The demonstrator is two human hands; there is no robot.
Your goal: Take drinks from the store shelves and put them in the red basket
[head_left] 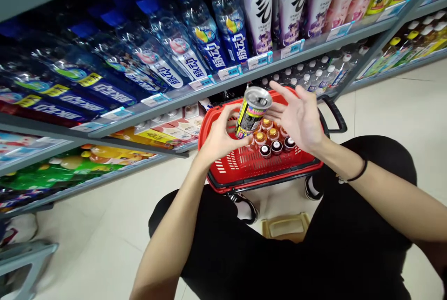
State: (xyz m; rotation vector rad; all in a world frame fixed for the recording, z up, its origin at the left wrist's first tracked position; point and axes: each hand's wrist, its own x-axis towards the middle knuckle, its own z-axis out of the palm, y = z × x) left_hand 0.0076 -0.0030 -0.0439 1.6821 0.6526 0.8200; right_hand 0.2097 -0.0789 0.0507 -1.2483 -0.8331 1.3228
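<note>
A drink can [252, 111] with a silver top and a yellow, black and pink label is tilted above a red shopping basket [244, 170]. My left hand [220, 136] grips its lower part with curled fingers. My right hand [298, 116] hovers just right of the can, fingers spread, holding nothing. Several small bottles [274, 139] with orange and dark caps stand inside the basket. A black band circles my right wrist.
Grey store shelves [223, 87] run along the left and back, packed with blue-capped bottles [195, 35], purple-labelled bottles [275, 7] and yellow drinks. The basket's black handle [333, 114] sticks out right. My knees in black trousers and a low yellow stool [284, 225] are below.
</note>
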